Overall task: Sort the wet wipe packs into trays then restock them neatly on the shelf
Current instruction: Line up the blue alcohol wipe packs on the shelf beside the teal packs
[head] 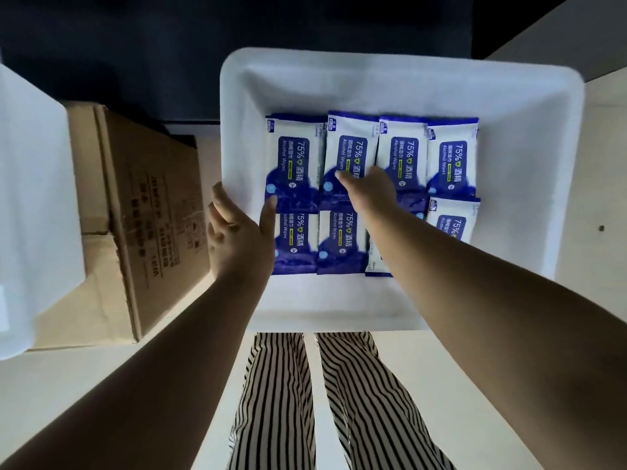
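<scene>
We see both forearms bare, no sleeves reaching the wrists, no watch or rings on the left hand [237, 232] or right hand [368, 189]. Down at six o'clock, loose trousers [339, 401] in black-and-white vertical stripes.

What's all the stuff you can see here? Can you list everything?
White plastic tray: one, white, centre of the pale table.
Blue-and-white alcohol wipe packs: eight visible, in two rows of four inside the tray; one near-row pack mostly hidden under the right arm.
Brown cardboard box: one, brown, left of the tray.
White container: one, partly seen, far left.
Pale table: one, cream, under everything.
Striped trousers: black-and-white, bottom centre.
Left hand: open, at the tray's left edge.
Right hand: fingers flat on the far-row packs.
</scene>
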A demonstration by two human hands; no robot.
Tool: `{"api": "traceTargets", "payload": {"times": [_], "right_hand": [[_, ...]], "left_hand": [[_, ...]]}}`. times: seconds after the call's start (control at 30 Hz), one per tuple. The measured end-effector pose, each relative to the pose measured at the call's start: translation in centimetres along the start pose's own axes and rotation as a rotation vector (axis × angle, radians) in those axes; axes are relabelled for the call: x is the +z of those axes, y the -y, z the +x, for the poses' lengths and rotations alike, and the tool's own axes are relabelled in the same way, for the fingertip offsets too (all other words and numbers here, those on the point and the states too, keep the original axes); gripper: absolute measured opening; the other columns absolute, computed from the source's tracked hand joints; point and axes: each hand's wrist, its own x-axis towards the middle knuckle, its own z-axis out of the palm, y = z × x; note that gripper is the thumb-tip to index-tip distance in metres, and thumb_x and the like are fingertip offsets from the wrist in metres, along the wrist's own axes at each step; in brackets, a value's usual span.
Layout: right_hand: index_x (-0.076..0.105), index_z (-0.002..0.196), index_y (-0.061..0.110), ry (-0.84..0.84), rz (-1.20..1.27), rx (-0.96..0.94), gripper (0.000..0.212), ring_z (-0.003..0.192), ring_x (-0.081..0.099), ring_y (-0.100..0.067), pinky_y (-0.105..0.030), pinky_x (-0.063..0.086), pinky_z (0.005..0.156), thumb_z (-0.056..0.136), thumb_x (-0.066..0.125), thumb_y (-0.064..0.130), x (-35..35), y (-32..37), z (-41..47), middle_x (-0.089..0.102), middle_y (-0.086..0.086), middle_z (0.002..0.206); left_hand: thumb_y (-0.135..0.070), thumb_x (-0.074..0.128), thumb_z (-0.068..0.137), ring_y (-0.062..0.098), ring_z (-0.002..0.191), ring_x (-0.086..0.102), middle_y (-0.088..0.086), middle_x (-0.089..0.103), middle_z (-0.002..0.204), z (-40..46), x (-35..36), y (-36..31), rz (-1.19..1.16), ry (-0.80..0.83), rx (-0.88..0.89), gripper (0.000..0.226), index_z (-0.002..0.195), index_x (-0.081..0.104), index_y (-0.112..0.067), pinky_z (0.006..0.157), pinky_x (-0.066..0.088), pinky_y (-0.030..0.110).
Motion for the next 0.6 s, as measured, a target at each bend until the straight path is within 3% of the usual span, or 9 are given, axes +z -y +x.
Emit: {"api": "traceTargets", "payload": {"times": [0.03, 0.1, 0.3, 0.37, 0.4, 0.47, 0.53, 0.6], "right_hand": [[0.048, 0.113, 0.014, -0.014, 0.018, 0.035, 0.035, 0.090, 0.055, -0.021, -0.020, 0.047, 0.071, 0.090, 0.057, 0.039, 0.4, 0.4, 0.5, 0.053, 0.000, 0.095], [0.041, 0.131, 0.005, -0.064, 0.000, 0.096, 0.058, 0.112, 0.052, -0.027, -0.037, 0.047, 0.092, 0.088, 0.060, 0.038, 0.9, 1.1, 0.7, 0.050, -0.011, 0.126], [0.048, 0.127, 0.002, -0.110, -0.027, 0.084, 0.053, 0.115, 0.052, -0.029, -0.037, 0.046, 0.091, 0.088, 0.061, 0.035, 0.7, 0.8, 0.8, 0.052, -0.015, 0.129], [0.054, 0.113, 0.001, -0.079, 0.013, 0.033, 0.039, 0.098, 0.057, -0.024, -0.035, 0.046, 0.083, 0.089, 0.061, 0.031, 0.4, 0.6, 0.4, 0.059, -0.013, 0.108], [0.056, 0.092, 0.004, -0.070, 0.075, 0.009, 0.023, 0.077, 0.055, -0.019, -0.034, 0.045, 0.073, 0.089, 0.062, 0.026, 0.2, 0.6, 0.1, 0.057, -0.009, 0.086], [0.036, 0.062, 0.015, -0.037, 0.231, 0.003, 0.036, 0.052, 0.033, -0.012, -0.027, 0.033, 0.053, 0.088, 0.061, 0.017, -0.3, 0.6, -0.3, 0.037, 0.000, 0.060], [0.030, 0.059, 0.018, -0.027, 0.298, 0.009, 0.043, 0.049, 0.028, -0.009, -0.021, 0.025, 0.046, 0.088, 0.061, 0.017, -1.2, 0.1, -1.0, 0.033, 0.003, 0.057], [0.035, 0.059, 0.018, -0.039, 0.332, -0.003, 0.039, 0.050, 0.031, -0.008, -0.020, 0.026, 0.047, 0.088, 0.061, 0.018, -2.4, -0.7, -1.7, 0.037, 0.004, 0.058]], "left_hand": [[-0.053, 0.035, 0.090, 0.039, 0.138, 0.021, 0.019, 0.010, 0.153, 0.0, 0.0, 0.0, 0.000, 0.003, 0.005, 0.082, 0.147, -0.001, -0.008, 0.108, 0.028, 0.045], [-0.054, 0.036, 0.089, 0.039, 0.137, 0.022, 0.019, 0.010, 0.153, 0.1, -0.2, 0.0, 0.005, 0.024, 0.001, 0.083, 0.147, -0.002, -0.008, 0.107, 0.029, 0.045], [-0.056, 0.033, 0.089, 0.037, 0.140, 0.016, 0.018, 0.002, 0.155, -0.1, -0.6, -0.4, 0.034, 0.090, -0.042, 0.085, 0.147, -0.009, -0.009, 0.108, 0.027, 0.044], [-0.056, 0.033, 0.089, 0.037, 0.140, 0.014, 0.019, 0.002, 0.155, 0.0, -0.6, -0.4, 0.014, 0.103, -0.056, 0.085, 0.147, -0.008, -0.011, 0.109, 0.026, 0.044], [-0.056, 0.034, 0.089, 0.037, 0.141, 0.013, 0.018, 0.002, 0.155, 0.0, -0.6, -0.5, -0.011, 0.110, -0.068, 0.084, 0.147, -0.007, -0.012, 0.110, 0.024, 0.045], [-0.056, 0.036, 0.089, 0.035, 0.142, 0.007, 0.016, 0.001, 0.155, -0.1, -0.7, -0.6, -0.072, 0.104, -0.098, 0.082, 0.148, -0.004, -0.014, 0.113, 0.015, 0.045], [-0.055, 0.039, 0.089, 0.032, 0.142, 0.002, 0.013, 0.002, 0.155, -0.4, -1.1, -0.9, -0.056, 0.013, -0.069, 0.079, 0.148, 0.003, -0.015, 0.114, 0.006, 0.044], [-0.052, 0.043, 0.090, 0.030, 0.141, 0.004, 0.012, 0.007, 0.153, -0.8, -1.7, -1.4, -0.040, -0.100, 0.020, 0.076, 0.148, 0.010, -0.016, 0.113, 0.006, 0.044]]}}
